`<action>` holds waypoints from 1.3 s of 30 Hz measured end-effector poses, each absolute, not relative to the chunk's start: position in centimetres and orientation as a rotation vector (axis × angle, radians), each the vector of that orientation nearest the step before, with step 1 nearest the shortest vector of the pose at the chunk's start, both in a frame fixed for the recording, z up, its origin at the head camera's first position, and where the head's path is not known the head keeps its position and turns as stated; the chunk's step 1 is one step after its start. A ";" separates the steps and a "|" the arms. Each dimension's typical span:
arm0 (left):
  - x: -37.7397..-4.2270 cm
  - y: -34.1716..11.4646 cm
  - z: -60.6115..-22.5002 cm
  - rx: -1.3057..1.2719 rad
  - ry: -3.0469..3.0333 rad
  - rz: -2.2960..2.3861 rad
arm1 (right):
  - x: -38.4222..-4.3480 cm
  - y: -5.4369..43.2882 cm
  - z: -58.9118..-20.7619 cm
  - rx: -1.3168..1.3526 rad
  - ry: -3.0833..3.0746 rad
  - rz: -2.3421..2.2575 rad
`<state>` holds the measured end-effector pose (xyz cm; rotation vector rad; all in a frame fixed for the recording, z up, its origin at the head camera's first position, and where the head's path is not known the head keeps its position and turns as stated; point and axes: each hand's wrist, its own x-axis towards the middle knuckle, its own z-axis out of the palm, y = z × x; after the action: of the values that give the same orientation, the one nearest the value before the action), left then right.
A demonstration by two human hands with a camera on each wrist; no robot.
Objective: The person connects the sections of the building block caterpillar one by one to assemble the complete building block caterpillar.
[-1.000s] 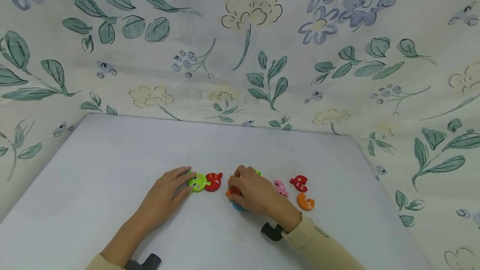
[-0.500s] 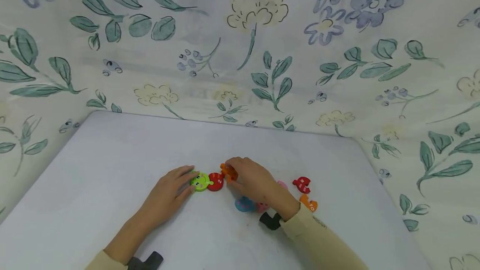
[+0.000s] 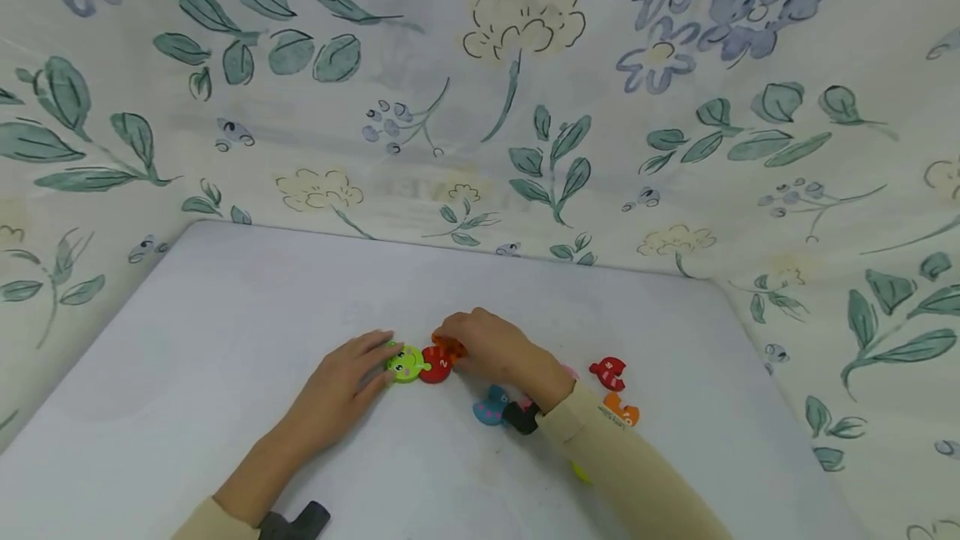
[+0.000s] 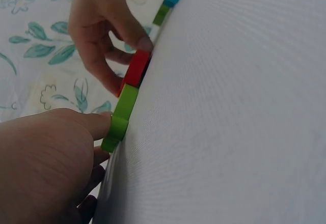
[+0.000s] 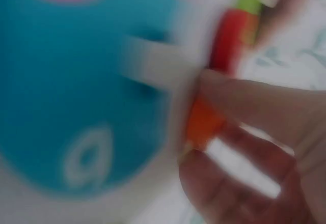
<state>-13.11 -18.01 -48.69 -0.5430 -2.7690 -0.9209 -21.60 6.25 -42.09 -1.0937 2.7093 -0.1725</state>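
Note:
My left hand (image 3: 341, 382) holds a green smiling-face puzzle piece (image 3: 406, 363) between thumb and fingers, flat on the white table. Joined to its right side is a red puzzle piece (image 3: 435, 366) marked 2. My right hand (image 3: 491, 348) pinches an orange puzzle piece (image 3: 448, 348) right at the red one's upper right edge. In the right wrist view the orange piece (image 5: 204, 124) sits between thumb and fingertips, in line with the red piece (image 5: 226, 43). The left wrist view shows the green piece (image 4: 122, 114) edge-on, gripped at its near end.
A blue piece (image 3: 491, 407), seen close with a 9 in the right wrist view, lies below my right hand. A red piece (image 3: 609, 373) and an orange piece (image 3: 621, 409) lie to the right. A yellow-green piece (image 3: 581, 473) is partly hidden by the right sleeve (image 3: 630, 465).
My right hand has carried the orange piece left and up from the loose pieces to the red piece's edge. The left hand has stayed on the green piece.

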 end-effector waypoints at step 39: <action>-13.9 -18.4 -49.2 -0.367 -2.767 -0.924 | -17.7 17.5 -43.8 -0.773 2.774 -0.549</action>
<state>-13.91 -18.36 -49.20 -0.3674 -2.7669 -0.9244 -17.70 17.51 -43.76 -0.7730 2.7742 -0.5489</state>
